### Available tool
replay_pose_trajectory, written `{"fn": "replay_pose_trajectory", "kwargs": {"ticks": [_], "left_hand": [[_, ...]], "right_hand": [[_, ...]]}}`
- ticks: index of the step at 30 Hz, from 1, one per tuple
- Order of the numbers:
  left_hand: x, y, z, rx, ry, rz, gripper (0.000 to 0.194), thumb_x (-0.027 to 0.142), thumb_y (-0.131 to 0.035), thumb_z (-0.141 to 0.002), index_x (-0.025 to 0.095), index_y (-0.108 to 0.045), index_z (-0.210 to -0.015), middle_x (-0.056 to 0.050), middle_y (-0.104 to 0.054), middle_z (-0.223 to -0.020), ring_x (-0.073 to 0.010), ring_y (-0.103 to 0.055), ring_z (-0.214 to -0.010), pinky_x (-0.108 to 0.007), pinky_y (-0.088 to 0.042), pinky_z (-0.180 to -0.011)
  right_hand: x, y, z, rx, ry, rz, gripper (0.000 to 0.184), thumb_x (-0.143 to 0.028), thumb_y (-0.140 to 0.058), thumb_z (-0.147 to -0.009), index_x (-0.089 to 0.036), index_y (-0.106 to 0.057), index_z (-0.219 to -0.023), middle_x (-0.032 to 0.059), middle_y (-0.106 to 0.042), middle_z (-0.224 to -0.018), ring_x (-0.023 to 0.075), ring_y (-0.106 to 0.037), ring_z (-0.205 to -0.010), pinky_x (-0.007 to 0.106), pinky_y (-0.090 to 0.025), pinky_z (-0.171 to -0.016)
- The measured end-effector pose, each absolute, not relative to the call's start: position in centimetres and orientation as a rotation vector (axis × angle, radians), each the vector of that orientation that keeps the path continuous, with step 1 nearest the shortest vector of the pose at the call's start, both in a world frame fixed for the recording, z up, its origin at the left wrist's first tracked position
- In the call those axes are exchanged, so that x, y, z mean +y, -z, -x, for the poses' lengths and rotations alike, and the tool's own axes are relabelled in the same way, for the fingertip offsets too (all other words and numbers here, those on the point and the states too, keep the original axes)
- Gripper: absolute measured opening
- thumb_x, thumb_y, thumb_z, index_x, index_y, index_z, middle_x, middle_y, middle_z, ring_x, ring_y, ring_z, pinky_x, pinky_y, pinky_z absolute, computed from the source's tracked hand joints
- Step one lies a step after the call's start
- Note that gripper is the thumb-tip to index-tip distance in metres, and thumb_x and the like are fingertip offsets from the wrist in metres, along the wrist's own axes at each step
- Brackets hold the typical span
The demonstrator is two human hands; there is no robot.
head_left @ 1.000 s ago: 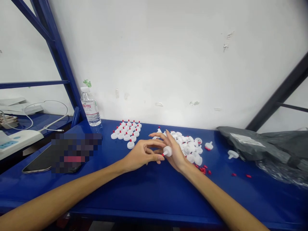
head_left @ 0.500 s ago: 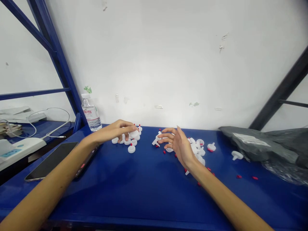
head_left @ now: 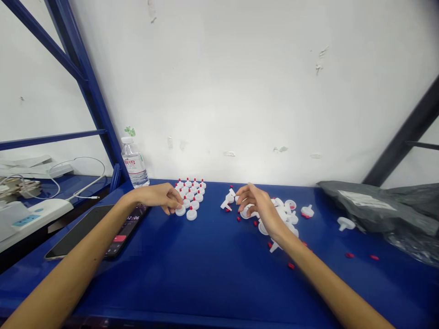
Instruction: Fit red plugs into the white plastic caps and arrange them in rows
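My left hand point(head_left: 161, 196) rests at the near left corner of a neat group of white discs with red caps point(head_left: 190, 193), its fingers curled on the corner disc point(head_left: 180, 210). My right hand point(head_left: 258, 204) is over a loose pile of white disc parts point(head_left: 283, 212), fingers bent and pinching at a white part point(head_left: 244, 213) at the pile's left edge. Small red caps point(head_left: 291, 265) lie scattered on the blue tabletop point(head_left: 212, 265) around the pile.
A water bottle point(head_left: 135, 160) stands by the wall at the back left. A phone point(head_left: 99, 230) lies under my left forearm. Grey plastic bags point(head_left: 384, 208) fill the right side, with a lone white part point(head_left: 345, 223) beside them. A power strip point(head_left: 32, 214) and cables sit far left.
My left hand carried a capped disc from the middle to the neat group and has set it down at the near corner. My right hand moved back onto the loose pile.
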State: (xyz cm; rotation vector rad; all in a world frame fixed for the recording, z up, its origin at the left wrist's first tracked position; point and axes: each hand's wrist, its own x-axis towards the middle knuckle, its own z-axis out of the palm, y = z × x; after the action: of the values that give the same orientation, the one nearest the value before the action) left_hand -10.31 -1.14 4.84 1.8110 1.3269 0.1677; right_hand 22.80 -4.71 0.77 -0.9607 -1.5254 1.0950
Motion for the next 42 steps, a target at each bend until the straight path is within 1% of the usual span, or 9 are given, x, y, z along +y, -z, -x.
{"fn": "replay_pose_trajectory", "kwargs": {"ticks": [6,10,14,17,21,25,30,36,42], "left_hand": [[-1.2,-4.7,10.4,1.351,-0.195,-1.810,0.045,0.056,-0.077,-0.070,0.018,-0.076,-0.094,-0.009,-0.076,-0.095,-0.0225,-0.071,-0.090,-0.028,-0.056,-0.077],[-1.8,-6.1,9.9,1.466,-0.293,-1.899,0.043,0.057,-0.068,-0.077,0.015,-0.074,-0.082,-0.008,-0.074,-0.085,-0.0188,-0.067,-0.071,-0.022,-0.047,-0.056],[-2.8,-6.7,7.5,1.739,-1.034,-2.130,0.043,0.048,-0.053,-0.089,0.016,-0.058,-0.059,0.002,-0.051,-0.051,-0.0102,-0.042,-0.048,-0.023,-0.030,-0.049],[-4.2,-5.3,4.5,1.649,-1.438,-2.369,0.042,0.036,-0.048,-0.094,0.017,-0.046,-0.056,0.004,-0.039,-0.050,-0.0090,-0.035,-0.049,-0.024,-0.027,-0.052],[-6.3,-1.6,0.4,1.302,-1.141,-2.771,0.033,0.026,-0.045,-0.096,0.016,-0.054,-0.066,0.002,-0.051,-0.059,-0.0096,-0.045,-0.055,-0.025,-0.033,-0.058],[-7.3,1.6,-2.4,1.122,-0.752,-2.858,0.025,0.023,-0.046,-0.096,0.020,-0.067,-0.109,-0.002,-0.066,-0.088,-0.0148,-0.062,-0.077,-0.025,-0.042,-0.067],[-6.5,3.1,-3.8,1.206,-0.541,-2.833,0.047,0.027,-0.042,-0.100,0.026,-0.047,-0.146,-0.006,-0.063,-0.116,-0.0182,-0.064,-0.085,-0.029,-0.047,-0.069],[-4.7,3.8,-4.2,1.175,-0.573,-2.745,0.033,0.029,-0.045,-0.101,0.029,-0.069,-0.124,-0.004,-0.064,-0.104,-0.0164,-0.064,-0.084,-0.028,-0.048,-0.073],[-4.8,4.1,-3.9,1.112,-0.690,-2.664,0.017,0.028,-0.057,-0.097,0.024,-0.072,-0.104,-0.002,-0.068,-0.101,-0.0174,-0.065,-0.092,-0.027,-0.047,-0.080]], "right_hand": [[-5.2,-1.1,-23.6,-2.014,-0.140,1.397,0.024,-0.041,-0.049,-0.096,-0.027,-0.067,-0.092,0.0029,-0.072,-0.082,0.0223,-0.062,-0.070,0.033,-0.035,-0.059],[-4.5,-0.5,-24.4,-2.185,-0.020,1.522,0.024,-0.040,-0.056,-0.093,-0.025,-0.071,-0.105,0.0070,-0.072,-0.092,0.0270,-0.065,-0.086,0.034,-0.037,-0.063],[-4.0,0.1,-25.0,-2.317,0.004,1.614,0.022,-0.039,-0.061,-0.090,-0.026,-0.074,-0.102,0.0074,-0.069,-0.099,0.0245,-0.065,-0.086,0.031,-0.035,-0.061],[-3.9,0.2,-24.9,-2.324,-0.040,1.629,0.016,-0.032,-0.060,-0.090,-0.027,-0.074,-0.094,0.0047,-0.068,-0.095,0.0214,-0.065,-0.086,0.029,-0.034,-0.061],[-3.9,-0.3,-24.9,-2.252,-0.130,1.569,0.010,-0.030,-0.064,-0.087,-0.028,-0.073,-0.091,0.0015,-0.069,-0.093,0.0201,-0.065,-0.085,0.028,-0.036,-0.064],[-3.8,-1.3,-25.5,-2.080,-0.215,1.476,0.014,-0.036,-0.062,-0.090,-0.028,-0.070,-0.096,-0.0001,-0.071,-0.091,0.0184,-0.065,-0.076,0.029,-0.040,-0.065],[-3.7,-1.9,-26.4,-1.947,-0.302,1.435,0.018,-0.043,-0.057,-0.093,-0.028,-0.066,-0.097,-0.0005,-0.072,-0.086,0.0173,-0.066,-0.068,0.029,-0.043,-0.062],[-2.9,-0.9,-26.3,-1.839,-0.763,1.275,0.014,-0.038,-0.059,-0.092,-0.025,-0.060,-0.097,0.0016,-0.072,-0.081,0.0198,-0.073,-0.071,0.029,-0.055,-0.060],[-2.8,-0.9,-26.1,-1.666,-1.235,1.073,0.031,-0.041,-0.078,-0.078,-0.021,-0.064,-0.098,0.0037,-0.073,-0.088,0.0212,-0.074,-0.086,0.037,-0.058,-0.086]]}}
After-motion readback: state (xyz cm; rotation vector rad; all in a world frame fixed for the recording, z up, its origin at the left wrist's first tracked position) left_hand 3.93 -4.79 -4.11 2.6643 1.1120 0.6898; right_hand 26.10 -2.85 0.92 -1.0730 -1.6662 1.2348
